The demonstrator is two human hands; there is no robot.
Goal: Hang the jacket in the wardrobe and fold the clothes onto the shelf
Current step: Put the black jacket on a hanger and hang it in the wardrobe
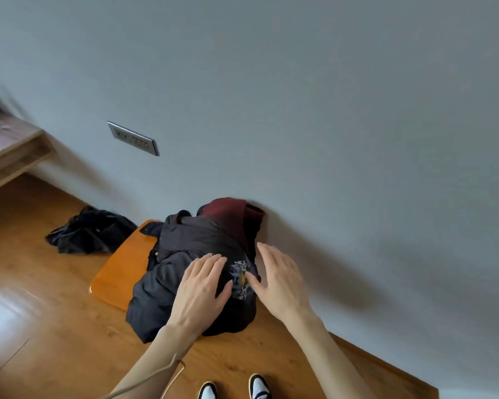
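Observation:
A pile of dark clothes lies heaped on an orange wooden chair point(118, 272) against the wall. On top is a dark jacket point(185, 240) with a printed emblem point(241, 279). Behind it a maroon garment point(231, 214) leans on the wall. My left hand point(200, 289) hovers over or rests on the jacket with straight fingers, just left of the emblem. My right hand point(280, 277) is open too, its fingers spread at the pile's right side, thumb near the emblem. Neither hand grips anything.
A crumpled black bag or garment point(90, 230) lies on the wooden floor left of the chair. A wooden desk edge point(9, 151) juts in at far left. A socket plate point(133, 138) sits on the grey wall. My shoes point(234, 388) stand below the pile.

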